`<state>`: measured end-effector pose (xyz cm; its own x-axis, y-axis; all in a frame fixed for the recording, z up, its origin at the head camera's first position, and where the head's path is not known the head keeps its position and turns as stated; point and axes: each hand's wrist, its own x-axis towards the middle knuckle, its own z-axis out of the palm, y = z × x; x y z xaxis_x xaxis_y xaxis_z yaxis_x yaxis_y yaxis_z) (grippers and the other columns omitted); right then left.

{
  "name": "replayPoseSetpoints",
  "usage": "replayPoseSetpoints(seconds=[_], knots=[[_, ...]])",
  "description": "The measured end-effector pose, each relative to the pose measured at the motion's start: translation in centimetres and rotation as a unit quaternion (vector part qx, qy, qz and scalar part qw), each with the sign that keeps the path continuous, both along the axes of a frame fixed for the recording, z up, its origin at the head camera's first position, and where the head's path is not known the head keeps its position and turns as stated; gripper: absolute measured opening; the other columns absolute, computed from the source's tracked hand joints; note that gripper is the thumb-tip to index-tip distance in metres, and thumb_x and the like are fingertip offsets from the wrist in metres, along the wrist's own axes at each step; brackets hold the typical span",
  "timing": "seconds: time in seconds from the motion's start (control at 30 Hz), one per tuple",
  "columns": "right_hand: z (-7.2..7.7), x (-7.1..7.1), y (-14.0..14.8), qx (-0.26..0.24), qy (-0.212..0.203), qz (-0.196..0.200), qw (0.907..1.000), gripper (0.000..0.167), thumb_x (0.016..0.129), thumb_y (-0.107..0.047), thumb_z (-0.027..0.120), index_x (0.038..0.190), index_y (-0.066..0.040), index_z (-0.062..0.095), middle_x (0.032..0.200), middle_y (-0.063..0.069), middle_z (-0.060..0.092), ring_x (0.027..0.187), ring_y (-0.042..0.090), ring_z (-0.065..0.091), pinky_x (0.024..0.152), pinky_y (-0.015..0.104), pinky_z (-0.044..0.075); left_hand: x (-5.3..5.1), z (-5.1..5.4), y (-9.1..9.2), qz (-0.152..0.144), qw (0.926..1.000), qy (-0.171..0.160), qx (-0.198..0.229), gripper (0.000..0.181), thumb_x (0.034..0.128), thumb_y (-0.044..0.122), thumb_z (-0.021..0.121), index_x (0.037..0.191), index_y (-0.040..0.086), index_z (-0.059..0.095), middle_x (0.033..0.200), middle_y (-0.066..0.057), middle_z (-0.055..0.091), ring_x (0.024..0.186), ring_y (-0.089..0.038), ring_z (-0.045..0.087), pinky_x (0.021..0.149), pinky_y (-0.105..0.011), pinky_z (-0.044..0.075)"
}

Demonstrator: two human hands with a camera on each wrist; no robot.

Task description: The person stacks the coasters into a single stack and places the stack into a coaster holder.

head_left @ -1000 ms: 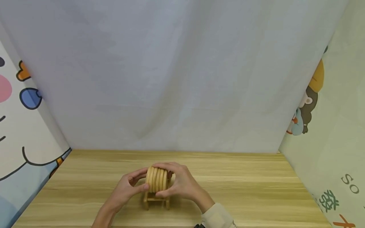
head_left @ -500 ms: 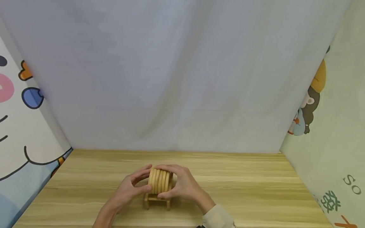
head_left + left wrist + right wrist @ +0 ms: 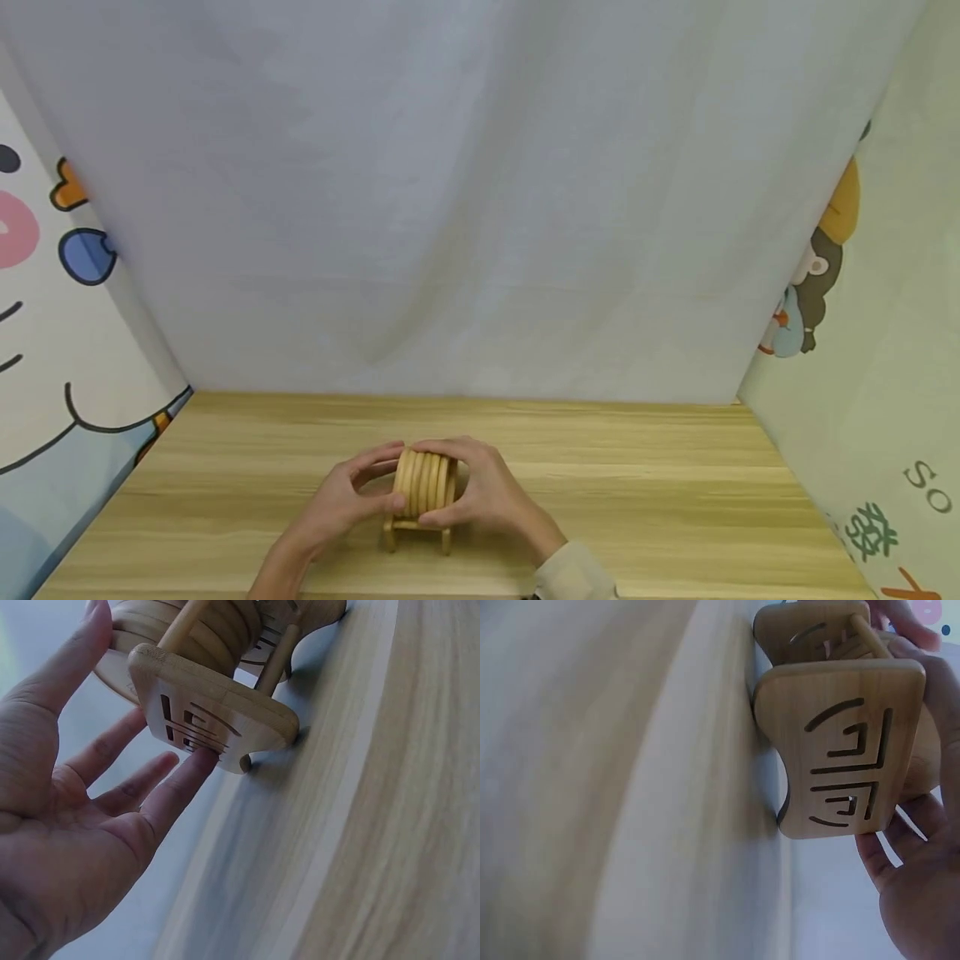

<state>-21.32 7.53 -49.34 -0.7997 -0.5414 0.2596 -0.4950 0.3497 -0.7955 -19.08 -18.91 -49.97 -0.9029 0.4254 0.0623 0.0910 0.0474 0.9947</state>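
Several round wooden coasters [image 3: 426, 485] stand on edge in a row within a small wooden rack [image 3: 417, 526]. My left hand [image 3: 337, 500] holds the row's left end, thumb in front and fingers at the far side. At the other end, my right hand [image 3: 491, 496] grips the coasters between its thumb and fingers. The left wrist view shows a left fingertip touching the cut-out side panel [image 3: 202, 712] of the rack. In the right wrist view, the opposite panel [image 3: 840, 757] hides much of the coasters.
The rack's feet rest on a wood-grain table [image 3: 637, 500]. A pale grey curtain [image 3: 480, 208] hangs behind it. Printed panels with cartoon figures flank the table, on the left [image 3: 82, 333] and on the right [image 3: 862, 333].
Both hands have come down slightly with the coasters, which now sit lower in the rack. The head view has shifted a little.
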Motion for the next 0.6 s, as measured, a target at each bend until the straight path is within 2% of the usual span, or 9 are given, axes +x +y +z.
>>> replayPoseSetpoints(seconds=[0.3, 0.47, 0.6], knots=[[-0.09, -0.4, 0.48, 0.009, -0.034, 0.024, 0.9991, 0.083, 0.08, -0.028, 0.104, 0.155, -0.03, 0.068, 0.155, -0.005, 0.066, 0.146, 0.021, 0.058, 0.123, 0.056, 0.043, 0.02, -0.03, 0.34, 0.005, 0.9999, -0.011, -0.005, 0.07, 0.0983, 0.011, 0.088, 0.157, -0.006, 0.054, 0.165, -0.029, 0.047, 0.154, -0.052, 0.043, 0.112, -0.033, 0.055], [-0.2, -0.58, 0.77, 0.017, -0.041, 0.027, 0.9987, 0.081, 0.079, -0.029, 0.104, 0.153, -0.028, 0.07, 0.165, 0.008, 0.058, 0.155, 0.026, 0.049, 0.127, 0.063, 0.036, -0.04, 0.02, 0.46, 0.031, 0.9989, -0.007, -0.034, 0.064, 0.095, 0.015, 0.091, 0.148, -0.002, 0.061, 0.162, -0.026, 0.051, 0.151, -0.051, 0.047, 0.109, -0.045, 0.058], [-0.28, -0.66, 0.85, 0.013, -0.048, 0.031, 0.9983, 0.083, 0.078, -0.029, 0.105, 0.153, -0.026, 0.07, 0.168, 0.01, 0.054, 0.157, 0.027, 0.047, 0.128, 0.065, 0.033, 0.01, 0.06, 0.53, 0.038, 0.9983, -0.009, -0.043, 0.062, 0.0945, 0.016, 0.091, 0.146, -0.002, 0.061, 0.162, -0.025, 0.052, 0.151, -0.052, 0.047, 0.109, -0.051, 0.057]])
